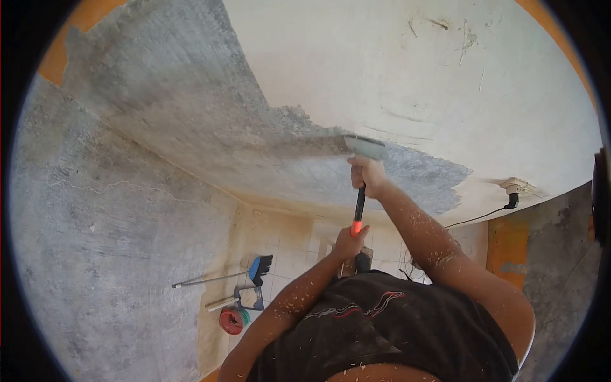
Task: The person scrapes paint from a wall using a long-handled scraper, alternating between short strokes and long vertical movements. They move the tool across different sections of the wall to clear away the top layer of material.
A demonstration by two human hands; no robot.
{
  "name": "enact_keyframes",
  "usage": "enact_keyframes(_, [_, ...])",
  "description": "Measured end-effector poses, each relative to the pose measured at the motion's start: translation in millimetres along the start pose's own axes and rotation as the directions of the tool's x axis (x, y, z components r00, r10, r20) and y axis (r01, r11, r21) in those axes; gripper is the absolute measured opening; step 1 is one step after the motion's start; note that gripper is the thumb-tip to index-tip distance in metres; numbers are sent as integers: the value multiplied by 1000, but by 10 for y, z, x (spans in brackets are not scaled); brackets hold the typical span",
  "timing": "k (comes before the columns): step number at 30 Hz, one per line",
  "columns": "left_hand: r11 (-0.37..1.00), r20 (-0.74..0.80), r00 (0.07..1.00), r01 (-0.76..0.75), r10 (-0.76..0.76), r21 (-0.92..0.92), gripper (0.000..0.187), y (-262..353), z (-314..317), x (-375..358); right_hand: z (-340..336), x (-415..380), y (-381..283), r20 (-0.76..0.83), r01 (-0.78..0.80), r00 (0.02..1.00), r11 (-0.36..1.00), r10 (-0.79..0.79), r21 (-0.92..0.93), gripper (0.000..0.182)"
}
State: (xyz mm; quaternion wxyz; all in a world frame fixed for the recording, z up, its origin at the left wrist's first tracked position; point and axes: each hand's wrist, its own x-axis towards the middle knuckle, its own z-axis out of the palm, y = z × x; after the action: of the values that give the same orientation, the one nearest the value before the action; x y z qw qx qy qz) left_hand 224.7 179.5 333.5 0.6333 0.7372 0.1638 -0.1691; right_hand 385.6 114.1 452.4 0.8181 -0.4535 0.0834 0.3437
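Observation:
A long-handled scraper with a wide blade (367, 148) lies against the wall, at the border between white paint (382, 63) and bare grey surface (210, 108). My right hand (368, 174) is wrapped round the upper part of its black handle, just below the blade. Lower down, my left hand (349, 243) grips the handle by its orange-red section (356, 227). Pale flakes cling to both forearms and the dark shirt.
A blue broom (259, 270), a dustpan (250, 297) and a red basket (231, 321) are on the tiled floor at lower left. At right, a black plug (512, 201) with a cable sits in a wall socket (519, 186).

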Motion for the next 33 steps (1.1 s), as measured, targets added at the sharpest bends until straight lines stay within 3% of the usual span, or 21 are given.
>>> enact_keyframes(4, [988, -16, 997, 75, -73, 136, 42, -364, 173, -132, -275, -20, 365, -161, -70, 984, 996, 77, 48, 32])
enact_keyframes(6, [928, -40, 951, -290, 307, 236, 45, -591, 200, -34, -259, 4, 373, -107, -52, 993, 999, 52, 3, 31])
enact_keyframes(7, [929, -35, 954, -282, 299, 239, 45, -454, 163, 17, -193, 48, 220, -69, -35, 997, 999, 35, -2, 30])
enact_keyframes(9, [994, -59, 998, -30, 36, 101, 45, -32, 86, 124, -44, 33, -20, -23, -62, 998, 998, 62, -9, 30])
enact_keyframes(10, [994, -56, 998, -26, 32, 106, 45, -94, 92, 103, -7, 29, -78, 34, -70, 997, 997, 71, -29, 30])
enact_keyframes(12, [885, -61, 948, -268, 314, 381, 45, -216, 121, 157, -83, 42, 4, 11, 2, 1000, 1000, -2, -29, 29])
enact_keyframes(13, [996, -69, 997, 44, -39, 73, 43, -174, 190, 39, -162, 23, 91, -12, -58, 998, 998, 57, -11, 29])
enact_keyframes(15, [996, -37, 998, 57, -54, 74, 42, -269, 253, -147, -242, -43, 297, -86, -133, 988, 991, 131, -22, 29])
enact_keyframes(17, [994, -13, 995, 102, -102, 27, 42, -115, 242, -177, -217, -1, 188, -31, -135, 990, 991, 135, -18, 29])
enact_keyframes(19, [998, -26, 997, 68, -68, -4, 42, 138, 137, -50, -141, 71, -3, 59, -117, 991, 993, 118, -8, 29])
enact_keyframes(21, [1000, -49, 999, -2, 4, 24, 43, 103, 90, 48, -106, 63, 6, 50, -140, 989, 990, 140, 6, 28])
enact_keyframes(26, [994, -70, 998, 2, 5, 108, 45, -305, 275, -149, -221, -29, 238, 5, -198, 980, 980, 198, -12, 34])
enact_keyframes(28, [993, -53, 997, -45, 51, 110, 47, -215, 262, -92, -163, -51, 113, -5, -207, 978, 978, 207, -19, 35])
enact_keyframes(30, [998, -57, 997, 47, -44, 52, 46, 28, 190, 33, -42, 5, -128, 38, -192, 981, 981, 192, -6, 35])
enact_keyframes(31, [994, -60, 998, 22, -15, 110, 45, 102, 146, 6, -77, 21, -120, 110, -197, 974, 980, 196, -1, 35])
enact_keyframes(33, [993, -70, 997, -13, 22, 121, 43, -93, 240, 96, -113, 27, -97, 79, -179, 981, 984, 180, -15, 35])
